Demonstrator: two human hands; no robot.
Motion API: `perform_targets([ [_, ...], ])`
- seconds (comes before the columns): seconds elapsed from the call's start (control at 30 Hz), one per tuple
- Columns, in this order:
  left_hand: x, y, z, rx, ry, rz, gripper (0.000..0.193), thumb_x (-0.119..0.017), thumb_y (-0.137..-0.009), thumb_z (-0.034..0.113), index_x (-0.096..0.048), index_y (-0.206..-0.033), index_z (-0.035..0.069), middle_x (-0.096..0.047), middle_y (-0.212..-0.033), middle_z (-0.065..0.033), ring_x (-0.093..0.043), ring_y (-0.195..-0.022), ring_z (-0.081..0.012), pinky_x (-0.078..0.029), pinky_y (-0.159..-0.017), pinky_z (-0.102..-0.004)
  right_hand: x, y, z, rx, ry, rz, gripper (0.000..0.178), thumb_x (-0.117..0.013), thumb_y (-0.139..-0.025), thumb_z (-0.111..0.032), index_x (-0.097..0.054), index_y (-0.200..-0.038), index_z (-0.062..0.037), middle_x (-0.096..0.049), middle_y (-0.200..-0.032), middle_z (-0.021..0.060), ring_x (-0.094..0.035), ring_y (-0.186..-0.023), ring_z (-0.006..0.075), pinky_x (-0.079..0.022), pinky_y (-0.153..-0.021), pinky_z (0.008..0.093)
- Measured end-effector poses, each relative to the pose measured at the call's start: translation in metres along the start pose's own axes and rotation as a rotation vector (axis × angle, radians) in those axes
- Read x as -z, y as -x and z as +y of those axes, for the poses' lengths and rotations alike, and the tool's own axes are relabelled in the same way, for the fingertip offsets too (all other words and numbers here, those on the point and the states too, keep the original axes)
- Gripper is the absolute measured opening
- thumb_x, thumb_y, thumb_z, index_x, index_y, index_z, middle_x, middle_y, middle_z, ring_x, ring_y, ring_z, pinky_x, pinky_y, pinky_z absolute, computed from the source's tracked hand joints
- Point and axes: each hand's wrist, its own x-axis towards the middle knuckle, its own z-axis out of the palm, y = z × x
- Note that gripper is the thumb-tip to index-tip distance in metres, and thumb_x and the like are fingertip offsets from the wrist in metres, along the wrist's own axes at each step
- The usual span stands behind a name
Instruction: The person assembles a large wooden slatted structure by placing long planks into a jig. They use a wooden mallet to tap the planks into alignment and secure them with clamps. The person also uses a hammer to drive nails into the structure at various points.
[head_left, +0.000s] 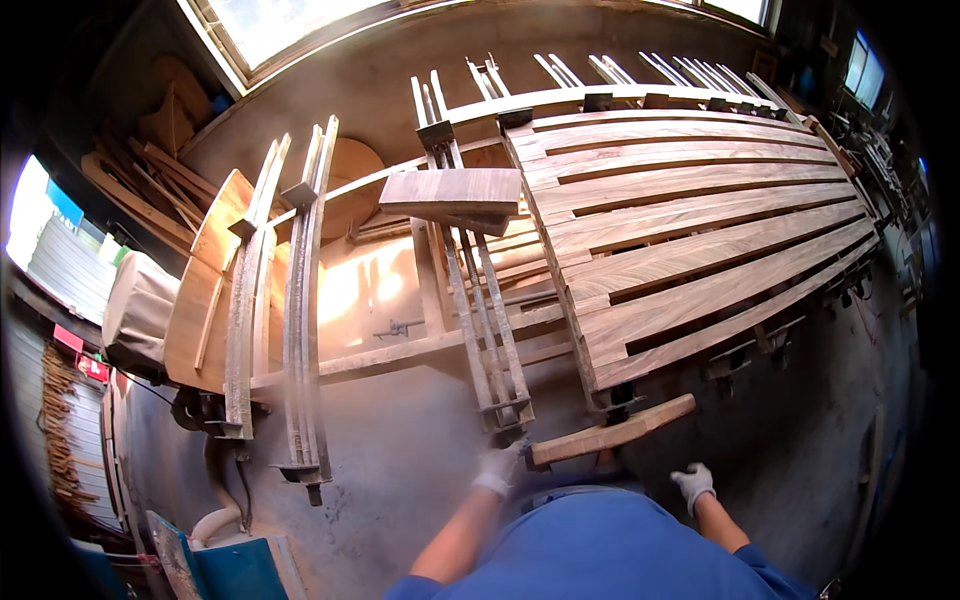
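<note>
My left hand (497, 470), in a white glove, is at the lower end of a long metal bar clamp (478, 310), close to the left end of a curved wooden piece (612, 432). Blur and overlap hide its fingers, so what it grips is unclear. My right hand (694, 485), gloved too, hangs low to the right of that piece, fingers apart and nothing in it. Beyond the hands lies a large slatted wooden panel (690, 235), with long gaps between its boards. Short wooden blocks (452, 188) rest stacked across the clamp bars left of the panel.
Two more bar clamps (305, 310) (250, 300) stand across the wooden frame (400, 355) at left. Several clamp bars stick out past the panel's far edge. Curved boards (150, 190) lean at the back left, near a covered rounded object (150, 305). A teal box (235, 572) sits at lower left.
</note>
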Motion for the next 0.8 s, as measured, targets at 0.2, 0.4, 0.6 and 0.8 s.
perform_targets([
  [0.2, -0.024, 0.000, 0.057, 0.311, 0.263, -0.193, 0.022, -0.068, -0.100, 0.024, -0.066, -0.112, 0.006, -0.071, -0.098, -0.0085, -0.071, -0.084, -0.0225, -0.061, -0.069, -0.0391, -0.007, 0.042, 0.096, -0.109, 0.372, -0.322, 0.043, -0.080, -0.086, -0.038, -0.077, -0.109, -0.0015, -0.077, -0.113, 0.0166, -0.073, -0.106, 0.0242, -0.055, -0.094, 0.0354],
  [0.4, -0.013, -0.006, 0.023, 0.328, 0.429, -0.167, 0.023, -0.069, -0.099, 0.019, -0.063, -0.119, 0.010, -0.070, -0.103, -0.0071, -0.073, -0.086, -0.0224, -0.063, -0.070, -0.0393, -0.029, 0.019, 0.073, -0.024, 0.370, -0.370, 0.040, -0.066, -0.094, -0.045, -0.080, -0.105, -0.0090, -0.078, -0.111, 0.0108, -0.072, -0.110, 0.0262, -0.054, -0.096, 0.0369],
  [0.6, -0.024, -0.043, -0.006, 0.077, 0.093, -0.178, 0.025, -0.072, -0.097, 0.020, -0.066, -0.120, 0.013, -0.069, -0.107, -0.0042, -0.066, -0.091, -0.0180, -0.059, -0.077, -0.0363, -0.054, -0.098, 0.058, 0.869, 0.622, -0.340, 0.020, -0.063, -0.090, -0.032, -0.074, -0.090, -0.0148, -0.075, -0.092, 0.0152, -0.071, -0.093, 0.0363, -0.056, -0.083, 0.0449],
  [0.8, -0.001, -0.024, 0.009, 0.182, 0.151, -0.087, 0.023, -0.078, -0.088, 0.019, -0.070, -0.107, 0.009, -0.070, -0.090, -0.0044, -0.066, -0.075, -0.0177, -0.055, -0.066, -0.0339, -0.053, -0.034, -0.082, -0.225, -0.951, -1.024, 0.022, -0.067, -0.096, -0.013, -0.065, -0.115, -0.0016, -0.071, -0.106, 0.0164, -0.070, -0.093, 0.0317, -0.058, -0.084, 0.0453],
])
